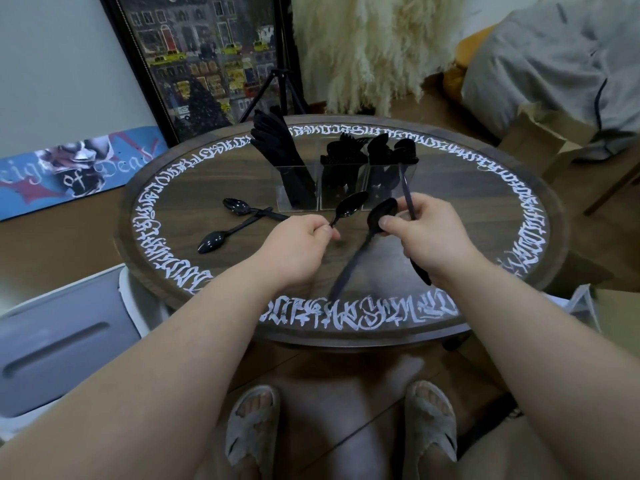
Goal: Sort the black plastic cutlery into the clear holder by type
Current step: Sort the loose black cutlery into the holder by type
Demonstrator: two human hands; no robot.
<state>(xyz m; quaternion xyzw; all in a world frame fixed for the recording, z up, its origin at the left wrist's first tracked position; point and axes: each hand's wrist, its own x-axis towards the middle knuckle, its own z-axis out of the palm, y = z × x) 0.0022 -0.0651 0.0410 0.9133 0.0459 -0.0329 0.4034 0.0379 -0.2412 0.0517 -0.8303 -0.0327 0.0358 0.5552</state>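
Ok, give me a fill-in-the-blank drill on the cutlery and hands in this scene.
1. The left hand pinches one black ___ by its handle.
2. The clear holder has ___ compartments.
3. ___ spoons lie loose on the round table.
4. The right hand grips ___ spoons.

Missing: spoon; three; two; two

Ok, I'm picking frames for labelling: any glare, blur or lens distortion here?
Head view: wide-angle bend bows the round dark wooden table rim; soft glare patch on the tabletop by the right hand; the black plastic spoon in the left hand is sharp; cutlery in the clear holder merges into dark masses.
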